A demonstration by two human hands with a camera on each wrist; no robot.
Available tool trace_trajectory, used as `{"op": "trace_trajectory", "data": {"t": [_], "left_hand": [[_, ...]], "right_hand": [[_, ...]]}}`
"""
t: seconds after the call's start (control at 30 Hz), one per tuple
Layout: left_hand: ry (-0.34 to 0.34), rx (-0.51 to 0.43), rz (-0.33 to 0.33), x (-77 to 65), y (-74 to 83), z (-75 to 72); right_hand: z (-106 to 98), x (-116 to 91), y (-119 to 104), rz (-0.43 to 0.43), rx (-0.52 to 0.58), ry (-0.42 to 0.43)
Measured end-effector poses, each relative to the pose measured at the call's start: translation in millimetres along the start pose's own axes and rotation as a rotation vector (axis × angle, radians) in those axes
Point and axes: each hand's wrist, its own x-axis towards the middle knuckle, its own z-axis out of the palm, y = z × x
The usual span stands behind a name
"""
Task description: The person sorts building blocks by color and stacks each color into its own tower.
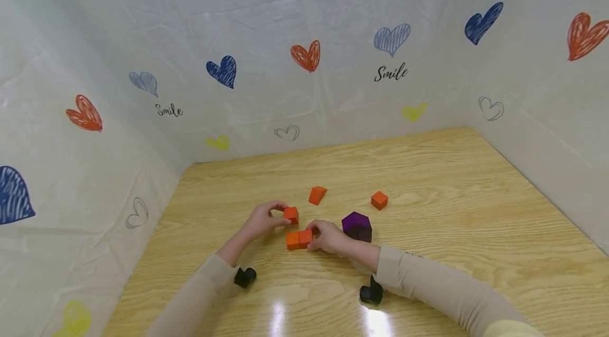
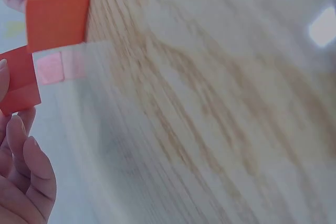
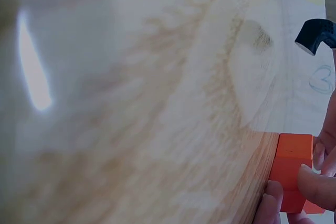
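Observation:
My left hand [image 1: 266,219] pinches an orange cube [image 1: 291,215] between thumb and fingers, just behind two orange cubes standing side by side. Of that pair, the right cube [image 1: 305,237] is between the thumb and fingers of my right hand [image 1: 328,236]; the left cube [image 1: 292,240] touches it. In the left wrist view, the held cube [image 2: 23,85] shows above the curled fingers [image 2: 39,169], beside a larger-looking orange block [image 2: 56,17]. The right wrist view has the orange blocks [image 3: 294,148] at its lower right, partly covered by fingertips.
An orange block with a slanted side [image 1: 317,195] lies behind the hands. Farther right is another orange cube [image 1: 379,200]. A purple faceted block [image 1: 357,223] stands beside my right wrist, partly hidden by the forearm. A heart-printed sheet [image 1: 266,99] borders the wooden table [image 1: 428,168].

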Motion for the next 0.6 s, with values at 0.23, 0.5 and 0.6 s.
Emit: {"op": "trace_trajectory", "data": {"t": [0.23, 0.5, 0.6], "left_hand": [[-0.019, -0.011, 0.02, -11.3, 0.8, -0.8], [-0.017, -0.044, 0.008, -25.9, -3.3, 0.4], [-0.017, -0.045, 0.008, -30.3, -3.7, 1.2]], "right_hand": [[0, 1, 0, -0.009, -0.004, 0.008], [0, 0, -1, -0.01, -0.009, 0.006], [-1, 0, -2, -0.007, -0.008, 0.009]]}}
